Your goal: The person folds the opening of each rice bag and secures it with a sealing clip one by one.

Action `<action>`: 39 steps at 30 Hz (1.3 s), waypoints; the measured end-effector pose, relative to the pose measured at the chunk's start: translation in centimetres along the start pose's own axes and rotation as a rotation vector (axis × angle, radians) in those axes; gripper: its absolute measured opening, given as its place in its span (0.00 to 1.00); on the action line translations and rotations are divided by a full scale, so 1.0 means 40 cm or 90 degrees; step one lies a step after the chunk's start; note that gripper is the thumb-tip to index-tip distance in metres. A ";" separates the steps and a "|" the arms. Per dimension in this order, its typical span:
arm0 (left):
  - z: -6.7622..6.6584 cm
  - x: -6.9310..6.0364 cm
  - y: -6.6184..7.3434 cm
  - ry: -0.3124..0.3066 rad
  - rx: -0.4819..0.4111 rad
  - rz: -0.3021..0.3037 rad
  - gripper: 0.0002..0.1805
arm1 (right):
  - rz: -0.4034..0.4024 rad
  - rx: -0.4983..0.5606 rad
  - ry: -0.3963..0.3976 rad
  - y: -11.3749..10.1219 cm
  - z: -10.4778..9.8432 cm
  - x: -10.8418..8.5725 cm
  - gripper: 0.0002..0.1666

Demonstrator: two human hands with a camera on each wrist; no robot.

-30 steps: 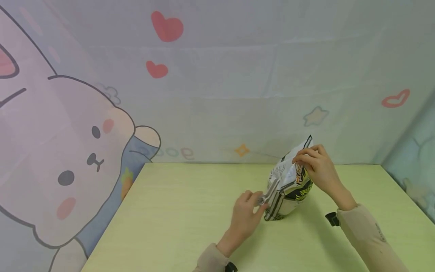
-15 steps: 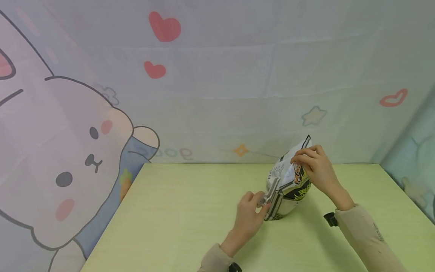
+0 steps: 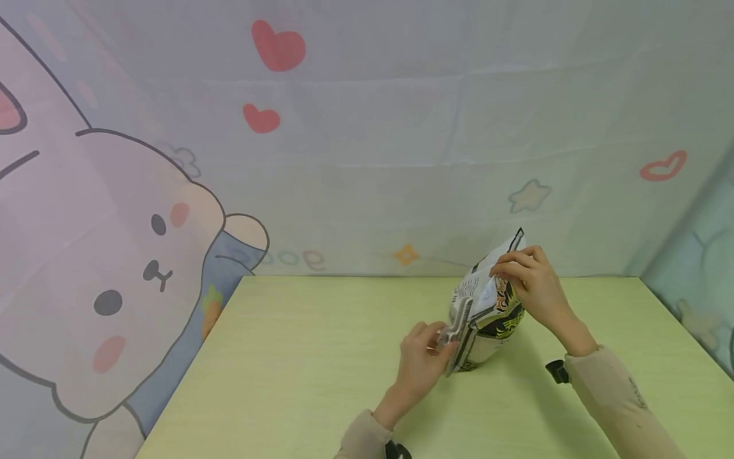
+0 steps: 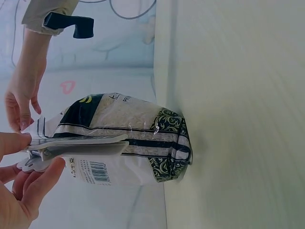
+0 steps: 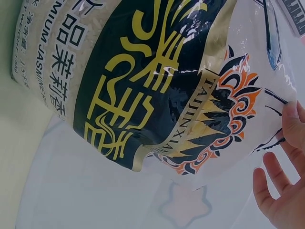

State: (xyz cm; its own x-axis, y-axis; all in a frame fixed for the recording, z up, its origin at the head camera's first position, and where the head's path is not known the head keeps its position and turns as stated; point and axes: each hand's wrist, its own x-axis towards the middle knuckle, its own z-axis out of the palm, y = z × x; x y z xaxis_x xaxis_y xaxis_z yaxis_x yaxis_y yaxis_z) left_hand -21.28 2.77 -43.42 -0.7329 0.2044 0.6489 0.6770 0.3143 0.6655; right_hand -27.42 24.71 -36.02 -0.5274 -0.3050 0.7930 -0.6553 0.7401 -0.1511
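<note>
Plastic rice bag (image 3: 494, 320), right hand (image 3: 536, 285) pinching its top, left hand (image 3: 420, 364) lower, gripping a probable clip (image 4: 93, 150).

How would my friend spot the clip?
On the yellow-green table stands a bulging, patterned rice bag. At its side, the person's left hand pinches the clip. It's long, narrow and pale grey, while the bag is fat and printed.

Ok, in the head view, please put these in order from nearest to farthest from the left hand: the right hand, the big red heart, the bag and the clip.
1. Clip: held in the left hand.
2. Bag: just to the right.
3. Right hand: farther right and higher.
4. Big red heart: high on the backdrop, toward the left.
</note>
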 end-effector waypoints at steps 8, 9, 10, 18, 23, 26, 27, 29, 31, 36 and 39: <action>0.002 -0.001 0.004 -0.003 0.020 0.012 0.11 | -0.012 -0.001 0.015 -0.005 -0.003 -0.002 0.12; 0.003 -0.001 0.004 -0.003 0.024 0.015 0.11 | -0.012 -0.001 0.015 -0.005 -0.003 -0.002 0.12; 0.004 -0.002 0.004 -0.003 0.026 0.017 0.11 | -0.011 -0.001 0.015 -0.005 -0.003 -0.002 0.12; 0.018 -0.007 0.001 -0.011 0.052 0.012 0.11 | -0.010 -0.004 0.011 -0.004 -0.002 0.002 0.12; 0.030 -0.008 -0.002 -0.005 0.066 0.015 0.11 | -0.006 -0.004 0.010 -0.002 -0.002 0.003 0.12; 0.034 -0.005 -0.001 0.009 0.088 0.031 0.10 | -0.003 -0.003 0.011 -0.003 -0.003 0.004 0.12; 0.035 -0.005 -0.001 0.014 0.094 0.037 0.10 | -0.003 -0.003 0.011 -0.003 -0.003 0.004 0.11; 0.037 -0.003 0.000 0.022 0.104 0.046 0.10 | -0.002 -0.003 0.011 -0.004 -0.003 0.004 0.12; 0.038 -0.003 0.000 0.027 0.108 0.052 0.10 | -0.002 -0.004 0.012 -0.004 -0.003 0.004 0.12; 0.042 0.002 0.001 0.040 0.123 0.063 0.10 | 0.001 -0.001 0.014 -0.005 -0.001 0.003 0.13; 0.043 0.006 0.002 0.047 0.130 0.061 0.09 | 0.004 0.001 0.015 -0.006 -0.001 0.002 0.13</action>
State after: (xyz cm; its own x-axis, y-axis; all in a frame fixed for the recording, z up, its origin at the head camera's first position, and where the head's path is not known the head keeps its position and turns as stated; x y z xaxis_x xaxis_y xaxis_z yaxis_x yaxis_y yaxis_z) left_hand -21.52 4.43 -43.83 -0.6542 0.1768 0.7354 0.7096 0.4798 0.5159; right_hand -27.30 24.53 -35.91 -0.5184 -0.2857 0.8060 -0.6529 0.7410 -0.1572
